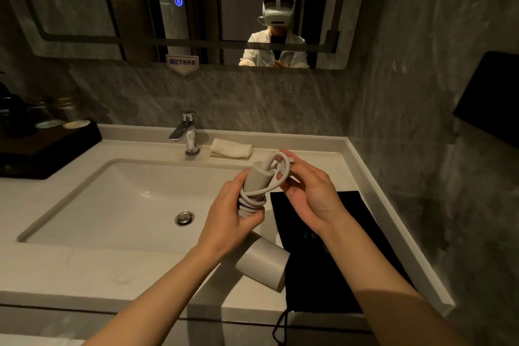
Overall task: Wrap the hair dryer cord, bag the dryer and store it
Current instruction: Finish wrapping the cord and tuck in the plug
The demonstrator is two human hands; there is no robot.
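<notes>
A pale grey hair dryer point(262, 261) is held upside down over the sink's right edge, barrel low, handle pointing up and away. My left hand point(227, 216) grips the handle, around which several turns of the grey cord point(252, 201) are wound. My right hand point(306, 185) pinches the free end of the cord, which forms a loop near the handle's tip; the plug is mostly hidden in my fingers. A flat black drawstring bag point(337, 247) lies on the counter under my right forearm, its string hanging over the front edge.
A white sink basin point(118, 205) with chrome faucet point(188, 135) sits to the left. A folded white towel point(231, 148) lies behind it. A dark tray with bottles point(42, 146) stands at far left. Stone wall at right, mirror above.
</notes>
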